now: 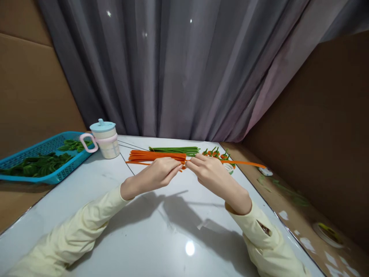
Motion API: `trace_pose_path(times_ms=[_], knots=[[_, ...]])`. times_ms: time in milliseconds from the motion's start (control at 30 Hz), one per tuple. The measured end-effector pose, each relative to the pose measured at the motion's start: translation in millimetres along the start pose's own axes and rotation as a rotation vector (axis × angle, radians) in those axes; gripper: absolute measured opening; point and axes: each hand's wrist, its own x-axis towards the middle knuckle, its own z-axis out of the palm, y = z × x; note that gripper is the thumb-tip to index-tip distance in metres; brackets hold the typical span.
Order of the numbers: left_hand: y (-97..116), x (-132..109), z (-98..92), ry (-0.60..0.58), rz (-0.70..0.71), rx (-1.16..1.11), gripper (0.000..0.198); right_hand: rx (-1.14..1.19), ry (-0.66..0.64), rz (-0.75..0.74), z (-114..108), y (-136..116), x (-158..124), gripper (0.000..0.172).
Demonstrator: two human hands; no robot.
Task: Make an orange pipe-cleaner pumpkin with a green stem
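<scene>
My left hand (pixel 164 169) and my right hand (pixel 209 171) are raised over the table, their pinched fingertips almost meeting. Between them they grip an orange pipe cleaner (pixel 245 163), whose length sticks out to the right past my right hand. Small orange loops show at the fingertips, but their shape is mostly hidden. Just behind the left hand lies a bundle of orange pipe cleaners (pixel 157 155). Farther back is a row of green pipe cleaners (pixel 175 149). Several small orange pieces with green stems (pixel 216 153) lie beyond my right hand, near a white tape roll (pixel 228 167).
A blue basket (pixel 59 176) with green leaf-like pieces stands at the left, beside a lidded cup (pixel 106 144) with a pink handle. Scraps and another tape roll (pixel 328 234) lie beyond the right edge of the white table (pixel 155 246). Grey curtains (pixel 173 77) hang behind.
</scene>
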Motion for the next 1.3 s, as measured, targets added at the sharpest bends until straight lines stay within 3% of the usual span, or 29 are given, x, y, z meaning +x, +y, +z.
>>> trace_pose_path(times_ms=[100,200,333,500,700,800,967,1100,1300], knots=[[2.4,2.4,-4.6,0.003,-0.049,-0.073,0.027,0.058,0.030,-0.011,0.8,3.3,-1.5,0.031],[4.5,4.2,-12.7,-0.115,-0.036,-0.193,0.028,0.197,0.057,-0.039,2.9,6.5,-3.1,0.031],[6.5,4.3,-21.6,-0.257,-0.049,-0.401,0.032,0.529,0.157,-0.091,7.8,11.7,-2.8,0.026],[8.8,2.0,-23.1,-0.256,-0.120,-0.599,0.032,0.976,0.134,-0.038,12.9,18.2,0.2,0.024],[12.0,-1.5,-17.0,-0.049,-0.116,-0.603,0.036,1.238,0.142,0.187,13.7,12.7,3.7,0.019],[12.4,-1.6,-11.0,0.122,-0.058,-0.423,0.031,1.292,0.163,0.290,11.2,5.2,6.1,0.016],[6.2,-0.5,0.1,0.415,0.155,-0.035,0.020,1.365,0.102,0.468,8.4,-6.0,9.5,0.013],[1.4,-1.2,4.6,0.480,0.217,0.169,0.015,1.499,0.060,0.523,8.9,-11.5,11.3,0.021],[3.6,-1.2,5.7,0.521,0.262,0.219,0.018,1.502,0.007,0.535,4.5,-16.6,11.5,0.032]])
